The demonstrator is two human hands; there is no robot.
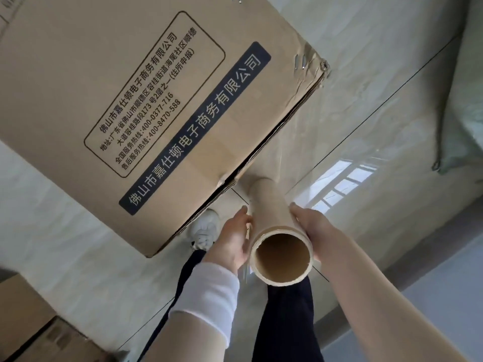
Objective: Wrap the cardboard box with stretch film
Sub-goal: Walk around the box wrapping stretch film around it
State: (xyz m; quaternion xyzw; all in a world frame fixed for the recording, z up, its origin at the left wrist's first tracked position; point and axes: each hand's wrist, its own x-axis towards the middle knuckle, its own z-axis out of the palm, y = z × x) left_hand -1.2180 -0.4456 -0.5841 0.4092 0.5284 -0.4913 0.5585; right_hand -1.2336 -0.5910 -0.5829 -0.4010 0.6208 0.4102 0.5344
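A large cardboard box [109, 82] with printed Chinese text fills the upper left and stands on the tiled floor. Its near right side is covered by clear stretch film [295, 131] that runs down to the film roll [274, 220], a tan cardboard tube seen end-on with its open core facing me. My left hand [232, 236] presses against the tube's left side and my right hand [311, 231] grips its right side. The roll stands close to the box's lower right corner.
Glossy pale floor tiles [366, 142] reflect a window at the right. More cardboard boxes [28, 327] sit at the lower left. My legs in dark trousers and a white shoe [205, 229] are below the roll. A grey-green bundle [460, 131] lies at the right edge.
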